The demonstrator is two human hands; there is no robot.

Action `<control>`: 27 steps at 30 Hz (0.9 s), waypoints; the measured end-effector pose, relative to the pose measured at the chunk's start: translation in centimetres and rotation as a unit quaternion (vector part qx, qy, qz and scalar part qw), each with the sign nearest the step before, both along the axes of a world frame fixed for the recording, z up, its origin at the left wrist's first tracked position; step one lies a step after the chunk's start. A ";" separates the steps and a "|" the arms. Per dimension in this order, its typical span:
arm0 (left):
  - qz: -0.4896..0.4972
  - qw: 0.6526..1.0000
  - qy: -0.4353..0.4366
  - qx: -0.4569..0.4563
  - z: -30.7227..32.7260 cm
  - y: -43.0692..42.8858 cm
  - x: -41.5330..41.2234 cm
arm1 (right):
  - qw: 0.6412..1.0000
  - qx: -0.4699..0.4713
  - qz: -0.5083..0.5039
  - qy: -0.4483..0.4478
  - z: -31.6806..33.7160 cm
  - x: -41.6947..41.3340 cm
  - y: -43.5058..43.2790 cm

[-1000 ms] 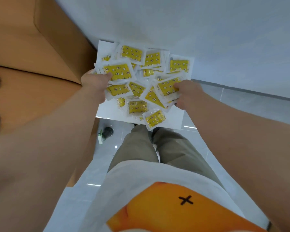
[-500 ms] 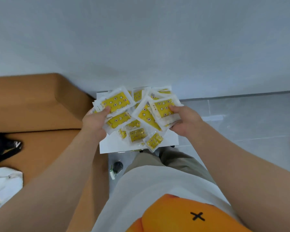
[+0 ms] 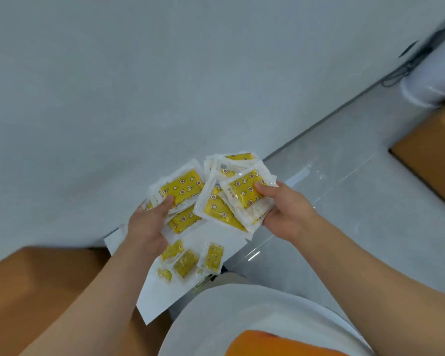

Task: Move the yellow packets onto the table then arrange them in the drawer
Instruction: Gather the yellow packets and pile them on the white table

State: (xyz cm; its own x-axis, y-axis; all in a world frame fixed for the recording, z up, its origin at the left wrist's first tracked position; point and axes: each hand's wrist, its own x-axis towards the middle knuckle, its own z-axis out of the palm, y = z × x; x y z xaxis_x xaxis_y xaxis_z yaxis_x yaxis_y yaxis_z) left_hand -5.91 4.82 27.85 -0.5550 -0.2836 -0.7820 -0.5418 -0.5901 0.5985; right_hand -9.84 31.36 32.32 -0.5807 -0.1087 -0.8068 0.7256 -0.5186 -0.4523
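We carry white tray [image 3: 154, 301] heaped with yellow packets [image 3: 217, 201]; left hand [image 3: 147, 227] and right hand [image 3: 285, 214] each clamp tray edge plus packets. Tray tilted toward us: loose small packets [image 3: 186, 262] may slide off onto floor [image 3: 344, 191].

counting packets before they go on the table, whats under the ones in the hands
Under the held packets lies a white tray with a few smaller yellow packets loose on it. The left hand, right hand and the bundles cover the tray's far part, so any packets there are hidden.
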 end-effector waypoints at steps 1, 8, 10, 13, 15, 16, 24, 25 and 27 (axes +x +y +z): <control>-0.017 1.000 0.010 0.000 0.6 1.4 -0.6 | 1.000 -0.004 -0.018 0.010 0.6 0.4 1.4; -0.161 0.986 0.050 0.006 4.9 13.9 -2.1 | 0.985 -0.029 -0.162 0.054 3.4 5.5 12.7; -0.199 0.978 0.066 0.004 5.9 18.3 -1.6 | 0.978 -0.032 -0.196 0.059 3.8 8.0 16.3; -0.256 0.964 0.076 -0.001 7.3 25.6 0.3 | 0.963 -0.031 -0.260 0.057 3.8 12.3 22.5; -0.303 0.950 0.076 0.002 7.7 32.0 2.9 | 0.949 -0.027 -0.309 0.060 3.9 16.6 27.7; -0.320 0.945 0.073 0.006 7.7 34.9 4.0 | 0.944 -0.026 -0.323 0.064 3.9 18.5 30.0; -0.467 0.883 0.045 0.013 7.4 53.4 11.8 | 0.883 -0.014 -0.465 0.057 4.0 30.9 43.7; -0.486 0.873 0.044 0.010 7.5 55.8 12.5 | 0.873 -0.015 -0.485 0.053 3.9 32.3 45.2; -0.524 0.851 0.042 0.000 7.5 60.3 13.6 | 0.851 -0.018 -0.523 0.052 3.9 34.9 47.9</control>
